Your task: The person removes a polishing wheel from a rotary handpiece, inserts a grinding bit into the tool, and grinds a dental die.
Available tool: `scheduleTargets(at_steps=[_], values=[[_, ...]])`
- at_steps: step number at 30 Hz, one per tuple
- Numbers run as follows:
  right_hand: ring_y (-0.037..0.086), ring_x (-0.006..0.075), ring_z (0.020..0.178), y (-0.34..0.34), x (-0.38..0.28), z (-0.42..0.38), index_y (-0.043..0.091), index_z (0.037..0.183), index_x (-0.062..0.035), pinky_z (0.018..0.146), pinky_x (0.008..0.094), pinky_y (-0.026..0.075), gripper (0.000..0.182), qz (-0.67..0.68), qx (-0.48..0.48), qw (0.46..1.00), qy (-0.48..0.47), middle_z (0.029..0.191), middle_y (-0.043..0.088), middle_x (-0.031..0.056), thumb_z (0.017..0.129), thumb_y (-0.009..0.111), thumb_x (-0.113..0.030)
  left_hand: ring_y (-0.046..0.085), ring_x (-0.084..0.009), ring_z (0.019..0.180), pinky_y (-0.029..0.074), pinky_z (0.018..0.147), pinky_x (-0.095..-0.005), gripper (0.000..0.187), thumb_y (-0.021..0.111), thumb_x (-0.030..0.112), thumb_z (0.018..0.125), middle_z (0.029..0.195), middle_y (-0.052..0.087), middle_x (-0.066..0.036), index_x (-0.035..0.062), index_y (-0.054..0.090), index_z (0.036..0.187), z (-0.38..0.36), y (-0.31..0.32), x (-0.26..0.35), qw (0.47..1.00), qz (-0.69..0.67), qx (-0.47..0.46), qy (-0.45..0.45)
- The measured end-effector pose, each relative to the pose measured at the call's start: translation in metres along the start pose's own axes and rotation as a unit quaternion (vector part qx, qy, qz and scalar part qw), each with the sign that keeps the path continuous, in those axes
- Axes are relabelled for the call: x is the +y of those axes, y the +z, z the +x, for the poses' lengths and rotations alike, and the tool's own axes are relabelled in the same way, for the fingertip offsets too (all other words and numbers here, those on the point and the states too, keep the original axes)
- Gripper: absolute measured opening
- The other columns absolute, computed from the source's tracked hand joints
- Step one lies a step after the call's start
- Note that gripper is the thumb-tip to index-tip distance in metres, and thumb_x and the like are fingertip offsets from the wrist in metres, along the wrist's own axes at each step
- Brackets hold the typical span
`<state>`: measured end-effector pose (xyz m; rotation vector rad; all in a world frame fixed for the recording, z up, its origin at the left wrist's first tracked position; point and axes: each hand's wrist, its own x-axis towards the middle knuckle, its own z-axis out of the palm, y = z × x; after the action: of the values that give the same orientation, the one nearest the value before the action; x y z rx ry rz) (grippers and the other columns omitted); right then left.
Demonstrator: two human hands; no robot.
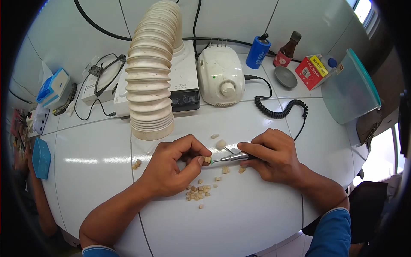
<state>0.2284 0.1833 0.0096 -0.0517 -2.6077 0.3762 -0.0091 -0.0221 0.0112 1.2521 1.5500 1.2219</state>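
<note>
Fingers of the left hand [169, 169] pinch a small cream piece [207, 159] at their tips, the right hand's [276, 156] wrapped round a handpiece [234, 157] whose green bit [211, 161] sits against or just beside it, so a loosened pinch could let the bit nick those fingertips

The left hand [174, 167] partly hides a tooth-like piece [208, 159], the right hand [274, 156] covers the back of the handpiece [233, 157], both sleeves [330, 231] run off the near edge, and lettering on the blue cylinder [257, 52] is illegibly small.
</note>
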Motion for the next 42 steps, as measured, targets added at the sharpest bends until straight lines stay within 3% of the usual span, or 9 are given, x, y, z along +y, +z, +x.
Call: scheduleTargets(at_steps=[42], values=[[0.063, 0.0227, 0.072, 0.0008, -0.0031, -0.0002, 0.086, 0.120, -0.0121, 0.063, 0.0393, 0.046, 0.047, -0.007, 0.005, 1.000, 0.002, 0.088, 0.068, 0.0037, 0.076, 0.100, -0.017, 0.074, -0.0126, 0.086, 0.058, 0.079, -0.0294, 0.014, 0.064, 0.000, 0.103, 0.094, 0.079, -0.009, -0.0022, 0.074, 0.114, 0.0002, 0.0001, -0.0010, 1.000, 0.007, 0.005, 0.009]])
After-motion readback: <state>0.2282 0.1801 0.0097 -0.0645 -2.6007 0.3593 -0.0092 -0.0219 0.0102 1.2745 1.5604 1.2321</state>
